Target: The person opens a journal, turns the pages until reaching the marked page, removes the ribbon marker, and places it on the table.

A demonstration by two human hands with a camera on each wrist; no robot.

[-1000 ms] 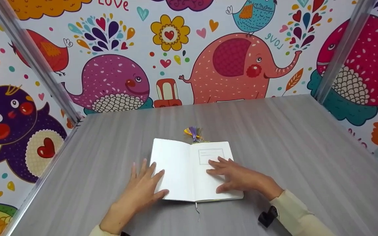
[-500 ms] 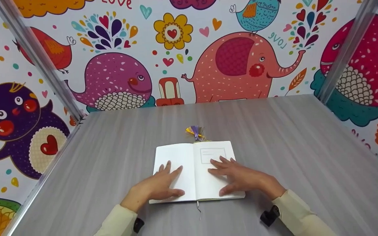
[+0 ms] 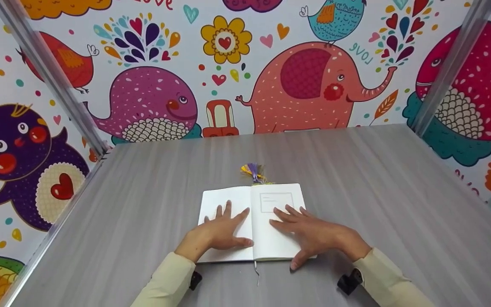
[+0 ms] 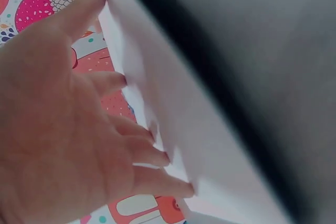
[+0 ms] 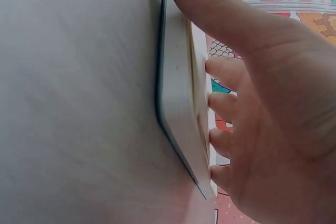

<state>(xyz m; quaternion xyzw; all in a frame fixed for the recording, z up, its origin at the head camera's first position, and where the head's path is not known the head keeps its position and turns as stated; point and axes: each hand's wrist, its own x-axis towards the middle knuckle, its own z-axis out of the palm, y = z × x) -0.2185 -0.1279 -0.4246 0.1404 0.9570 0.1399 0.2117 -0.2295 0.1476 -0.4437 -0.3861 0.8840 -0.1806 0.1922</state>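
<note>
A notebook (image 3: 267,247) lies spread on the grey table, white blank left page, a small printed box on the right page. My left hand (image 3: 215,234) rests on the left page with fingers spread, thumb reaching the centre fold. In the left wrist view its fingertips (image 4: 181,187) press the page. My right hand (image 3: 313,232) lies over the right page, fingers splayed below the printed box, thumb past the front edge. The right wrist view shows the page block (image 5: 181,82) above a dark cover, with the thumb (image 5: 210,3) at that edge.
A yellow and purple tassel (image 3: 252,171) sticks out behind the notebook's spine. A thin ribbon (image 3: 256,273) trails from its front. Beyond the grey table (image 3: 356,170) stand walls with cartoon animals and metal posts (image 3: 446,68).
My left hand has moved from the left page's outer edge across to the fold, and that page now lies flatter. The right thumb has slid off the page past the front edge.
</note>
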